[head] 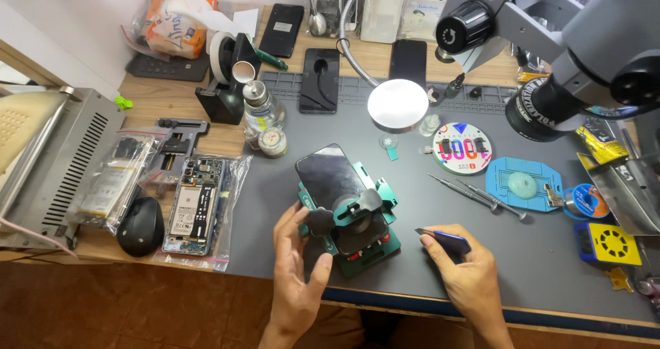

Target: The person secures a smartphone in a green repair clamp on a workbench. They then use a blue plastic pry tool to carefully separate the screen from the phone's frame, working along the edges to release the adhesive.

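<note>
Phone (330, 177) clamped in green fixture (375, 249) near desk's front edge, long axis running up-left | your left hand (299, 266) open, fingers touching fixture's black knob (318, 220), nearer | your right hand (464, 263) pinching blue-handled blade (443, 238), tip pointing left toward fixture, just apart.

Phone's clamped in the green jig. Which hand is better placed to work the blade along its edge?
Probably the right hand: it holds the blue-handled blade, tip toward the phone. The left hand is at the green jig, touching a black knob.

Left hand (300, 270) spread, right hand (462, 266) pinched
</note>
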